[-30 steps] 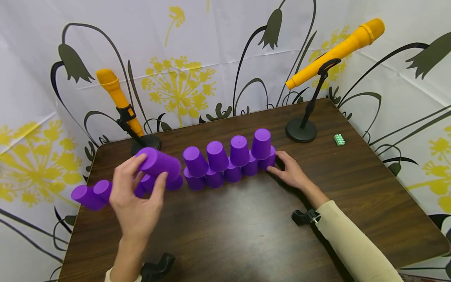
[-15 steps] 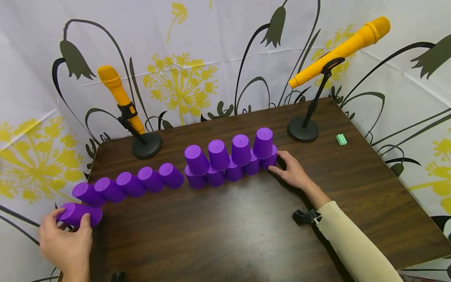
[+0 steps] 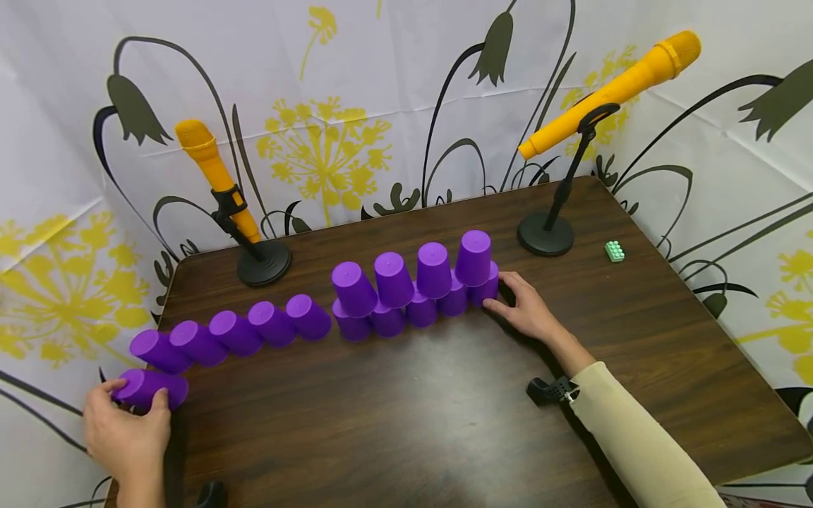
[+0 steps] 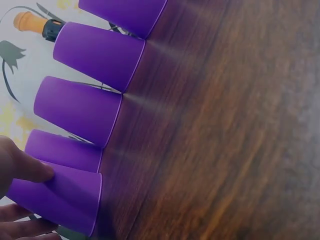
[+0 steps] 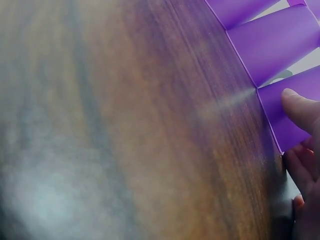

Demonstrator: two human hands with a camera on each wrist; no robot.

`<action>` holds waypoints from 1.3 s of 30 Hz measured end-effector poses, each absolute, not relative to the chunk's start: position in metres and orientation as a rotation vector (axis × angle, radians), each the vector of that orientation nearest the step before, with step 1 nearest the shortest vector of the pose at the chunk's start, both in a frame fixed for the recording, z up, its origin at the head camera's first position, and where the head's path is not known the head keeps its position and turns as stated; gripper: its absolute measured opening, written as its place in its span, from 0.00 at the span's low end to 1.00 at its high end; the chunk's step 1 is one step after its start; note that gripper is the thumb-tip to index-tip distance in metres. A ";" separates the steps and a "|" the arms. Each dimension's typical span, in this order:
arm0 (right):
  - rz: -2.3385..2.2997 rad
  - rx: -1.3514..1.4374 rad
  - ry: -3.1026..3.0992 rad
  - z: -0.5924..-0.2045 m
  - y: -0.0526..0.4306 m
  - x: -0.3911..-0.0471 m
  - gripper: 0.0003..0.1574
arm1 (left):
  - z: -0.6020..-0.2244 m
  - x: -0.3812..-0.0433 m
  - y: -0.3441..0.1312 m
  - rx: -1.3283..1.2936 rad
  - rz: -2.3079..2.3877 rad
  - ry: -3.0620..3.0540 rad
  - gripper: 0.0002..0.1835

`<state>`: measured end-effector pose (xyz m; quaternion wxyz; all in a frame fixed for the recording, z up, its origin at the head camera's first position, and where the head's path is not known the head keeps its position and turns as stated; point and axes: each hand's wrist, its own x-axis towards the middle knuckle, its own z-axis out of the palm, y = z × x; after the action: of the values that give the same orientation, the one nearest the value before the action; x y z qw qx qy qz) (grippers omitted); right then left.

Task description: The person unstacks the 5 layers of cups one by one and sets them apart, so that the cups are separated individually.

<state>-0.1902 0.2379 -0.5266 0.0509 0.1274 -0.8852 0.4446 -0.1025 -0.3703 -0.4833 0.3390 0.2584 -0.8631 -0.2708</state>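
Note:
At the table's left end my left hand (image 3: 127, 430) grips a purple cup (image 3: 151, 389), thumb on its near side and fingers around the back. In the left wrist view this purple cup (image 4: 60, 197) is upside down, its rim close over the wood, overlapping the cup behind it. My right hand (image 3: 524, 310) holds the rightmost lower purple cup (image 3: 485, 288) between thumb and fingers; in the right wrist view the thumb (image 5: 300, 107) lies on its side. Several upside-down cups (image 3: 236, 333) form a single row on the left. To the right, upper cups (image 3: 392, 280) bridge a lower row.
Behind the cups, a yellow microphone (image 3: 212, 169) leans in a black stand at left. Another yellow microphone (image 3: 610, 92) slants in its stand (image 3: 546, 233) at right. A small green toy brick (image 3: 614, 251) lies on the brown table (image 3: 394, 423), with a patterned cloth behind.
My left hand has carried its cup from above the middle of the row to the left end and lowered it, with a slight shift right lately. My right hand has stayed at its cup.

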 end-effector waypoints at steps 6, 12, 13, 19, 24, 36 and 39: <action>1.353 0.391 -2.686 -0.527 0.238 -0.191 0.34 | -0.484 -0.099 -0.369 0.678 -0.707 -2.275 0.32; 1.338 0.406 -2.683 -0.529 0.239 -0.191 0.34 | -0.470 -0.095 -0.356 0.701 -0.694 -2.250 0.36; 1.338 0.405 -2.682 -0.530 0.239 -0.191 0.34 | -0.465 -0.095 -0.352 0.679 -0.689 -2.229 0.35; 1.337 0.393 -2.684 -0.530 0.239 -0.191 0.34 | -0.434 -0.104 -0.308 0.374 -0.618 -2.071 0.27; 1.346 0.403 -2.679 -0.530 0.239 -0.191 0.34 | -0.417 -0.117 -0.255 -0.006 -0.730 -2.046 0.25; 1.335 0.384 -2.683 -0.528 0.238 -0.191 0.33 | -0.418 -0.150 -0.163 -0.368 -0.981 -2.493 0.45; 1.333 0.387 -2.685 -0.528 0.238 -0.191 0.33 | -0.420 -0.160 -0.153 -0.386 -0.979 -2.513 0.46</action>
<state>-0.1908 0.2382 -0.5279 0.0595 0.1277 -0.8868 0.4402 -0.1596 -0.1529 -0.4204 0.2069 -0.1387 -0.9024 -0.3516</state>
